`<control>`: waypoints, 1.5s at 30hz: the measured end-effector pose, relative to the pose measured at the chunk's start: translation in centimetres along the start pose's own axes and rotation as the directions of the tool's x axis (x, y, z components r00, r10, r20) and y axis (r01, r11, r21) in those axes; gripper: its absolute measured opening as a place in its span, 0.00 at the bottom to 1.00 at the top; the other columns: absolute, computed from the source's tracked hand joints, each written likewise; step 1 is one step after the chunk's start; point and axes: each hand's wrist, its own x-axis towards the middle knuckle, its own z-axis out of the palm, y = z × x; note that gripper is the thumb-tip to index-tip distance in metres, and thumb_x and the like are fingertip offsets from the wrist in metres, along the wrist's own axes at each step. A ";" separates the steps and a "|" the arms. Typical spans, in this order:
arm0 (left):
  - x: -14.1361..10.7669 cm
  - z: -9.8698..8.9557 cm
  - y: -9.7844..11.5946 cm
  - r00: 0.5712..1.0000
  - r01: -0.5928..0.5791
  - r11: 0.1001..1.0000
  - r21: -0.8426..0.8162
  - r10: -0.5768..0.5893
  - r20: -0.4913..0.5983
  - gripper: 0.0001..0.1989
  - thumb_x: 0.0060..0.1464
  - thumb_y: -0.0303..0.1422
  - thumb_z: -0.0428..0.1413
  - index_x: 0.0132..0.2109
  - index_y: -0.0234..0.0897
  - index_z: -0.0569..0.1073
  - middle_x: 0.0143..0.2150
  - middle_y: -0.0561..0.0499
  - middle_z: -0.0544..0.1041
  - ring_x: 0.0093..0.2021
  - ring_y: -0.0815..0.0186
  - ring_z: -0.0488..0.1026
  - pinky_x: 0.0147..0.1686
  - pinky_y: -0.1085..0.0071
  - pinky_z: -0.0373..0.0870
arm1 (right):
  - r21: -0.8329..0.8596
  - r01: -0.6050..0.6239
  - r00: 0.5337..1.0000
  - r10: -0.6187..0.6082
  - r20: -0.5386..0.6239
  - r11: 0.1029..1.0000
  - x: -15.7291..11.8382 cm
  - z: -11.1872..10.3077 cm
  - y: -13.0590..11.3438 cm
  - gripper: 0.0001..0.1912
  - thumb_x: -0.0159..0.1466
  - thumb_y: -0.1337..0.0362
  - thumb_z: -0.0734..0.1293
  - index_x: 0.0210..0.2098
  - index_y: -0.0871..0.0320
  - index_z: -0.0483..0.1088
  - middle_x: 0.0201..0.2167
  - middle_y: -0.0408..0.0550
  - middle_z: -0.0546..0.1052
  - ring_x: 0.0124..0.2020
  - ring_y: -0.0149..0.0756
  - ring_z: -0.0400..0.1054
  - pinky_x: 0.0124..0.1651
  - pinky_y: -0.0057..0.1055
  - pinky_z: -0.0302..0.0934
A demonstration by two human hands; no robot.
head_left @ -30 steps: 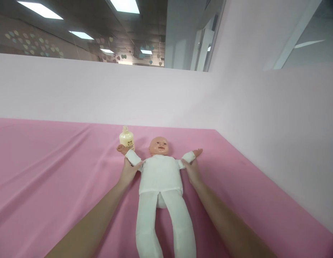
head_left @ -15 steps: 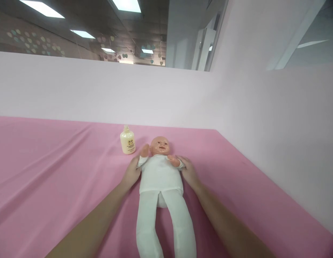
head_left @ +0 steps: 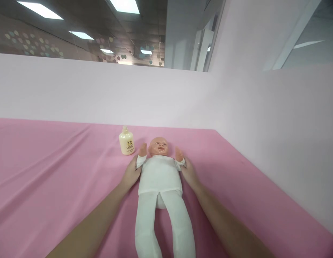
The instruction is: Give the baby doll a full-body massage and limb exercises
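A baby doll (head_left: 160,175) in a white top and white leggings lies on its back on the pink cloth, head toward the wall. My left hand (head_left: 132,172) is wrapped round the doll's sleeved arm on the left side. Round the other sleeved arm is my right hand (head_left: 188,172). Both of the doll's hands point up beside its head. A cream-coloured bottle (head_left: 126,142) with a dark printed label stands just left of the doll's head.
The pink cloth (head_left: 48,172) has long creases on the left. Behind it rises a white wall (head_left: 102,93) with a window above, and another white wall (head_left: 276,125) runs along the right side.
The doll's hand on the right has swung from lying inward across its chest to pointing upward beside the head. The doll's other hand has shifted slightly outward. My hands keep their hold.
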 end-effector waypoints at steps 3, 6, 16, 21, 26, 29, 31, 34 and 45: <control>0.2 -0.2 -0.7 0.986 0.127 0.989 -0.076 -0.134 -0.097 0.26 0.58 0.40 0.57 0.61 0.40 0.62 0.53 0.42 0.76 0.52 0.53 0.75 0.52 0.54 0.72 | 0.051 -0.127 0.988 0.131 -0.080 0.991 0.4 -0.4 1.0 0.21 0.62 0.56 0.65 0.53 0.56 0.71 0.47 0.53 0.80 0.48 0.50 0.75 0.53 0.50 0.70; 0.5 -0.3 -1.1 0.974 0.158 0.971 -0.178 -0.184 -0.136 0.26 0.57 0.45 0.59 0.57 0.40 0.62 0.54 0.41 0.74 0.53 0.54 0.74 0.50 0.59 0.73 | 0.150 -0.166 0.979 0.181 -0.094 0.975 0.6 -0.7 1.5 0.27 0.63 0.53 0.67 0.59 0.57 0.67 0.53 0.58 0.78 0.55 0.53 0.74 0.56 0.52 0.69; 0.0 -0.5 0.2 0.983 0.139 0.990 0.011 -0.137 -0.122 0.29 0.57 0.41 0.57 0.62 0.39 0.59 0.52 0.42 0.76 0.50 0.52 0.75 0.48 0.57 0.72 | 0.043 0.034 0.998 -0.032 -0.061 0.998 0.5 -0.7 0.1 0.55 0.63 0.49 0.68 0.75 0.52 0.28 0.77 0.49 0.29 0.78 0.46 0.29 0.76 0.49 0.37; -0.1 -0.3 0.2 0.997 0.033 0.997 0.075 -0.027 -0.073 0.31 0.59 0.36 0.53 0.68 0.40 0.57 0.54 0.42 0.77 0.49 0.53 0.77 0.48 0.56 0.73 | 0.024 0.105 0.993 -0.103 -0.064 0.994 0.3 -0.4 0.0 0.47 0.66 0.55 0.63 0.75 0.50 0.31 0.77 0.49 0.39 0.77 0.44 0.37 0.75 0.50 0.39; 0.1 -0.1 -0.3 0.997 -0.068 0.991 0.113 0.071 -0.023 0.31 0.59 0.30 0.50 0.70 0.40 0.59 0.61 0.42 0.73 0.58 0.53 0.72 0.58 0.54 0.69 | 0.049 0.044 0.999 -0.045 0.007 0.998 0.0 0.1 -0.1 0.31 0.65 0.62 0.60 0.68 0.52 0.59 0.63 0.53 0.71 0.65 0.46 0.64 0.69 0.50 0.55; 0.1 -0.2 -0.4 0.982 -0.171 0.974 0.146 0.156 0.108 0.34 0.54 0.23 0.47 0.68 0.43 0.65 0.65 0.46 0.70 0.64 0.55 0.68 0.65 0.55 0.63 | 0.007 0.113 0.990 -0.113 0.082 0.994 -0.2 0.2 -0.3 0.25 0.62 0.67 0.60 0.56 0.53 0.74 0.57 0.51 0.75 0.60 0.44 0.68 0.68 0.47 0.57; 0.1 -0.3 -0.3 0.966 -0.220 0.964 0.152 0.194 0.170 0.38 0.51 0.20 0.45 0.68 0.44 0.66 0.66 0.48 0.69 0.66 0.57 0.65 0.67 0.56 0.60 | -0.021 0.153 0.984 -0.150 0.095 0.988 -0.3 0.2 -0.6 0.24 0.60 0.69 0.60 0.52 0.53 0.77 0.54 0.51 0.76 0.57 0.43 0.69 0.66 0.45 0.59; 0.1 -0.4 -0.1 0.963 -0.226 0.963 0.144 0.199 0.183 0.39 0.50 0.19 0.44 0.69 0.43 0.65 0.67 0.48 0.68 0.67 0.58 0.64 0.69 0.57 0.58 | -0.023 0.157 0.984 -0.154 0.092 0.987 -0.4 0.2 -1.0 0.24 0.60 0.69 0.60 0.51 0.53 0.78 0.52 0.51 0.77 0.56 0.43 0.70 0.64 0.44 0.61; 0.5 -0.4 -1.0 0.994 0.093 0.994 -0.062 -0.096 -0.056 0.27 0.57 0.39 0.57 0.62 0.40 0.65 0.56 0.42 0.77 0.54 0.51 0.75 0.54 0.54 0.70 | 0.164 -0.118 0.991 0.126 -0.035 0.979 0.4 -0.2 0.6 0.21 0.61 0.57 0.66 0.53 0.55 0.72 0.48 0.50 0.80 0.51 0.48 0.74 0.58 0.48 0.66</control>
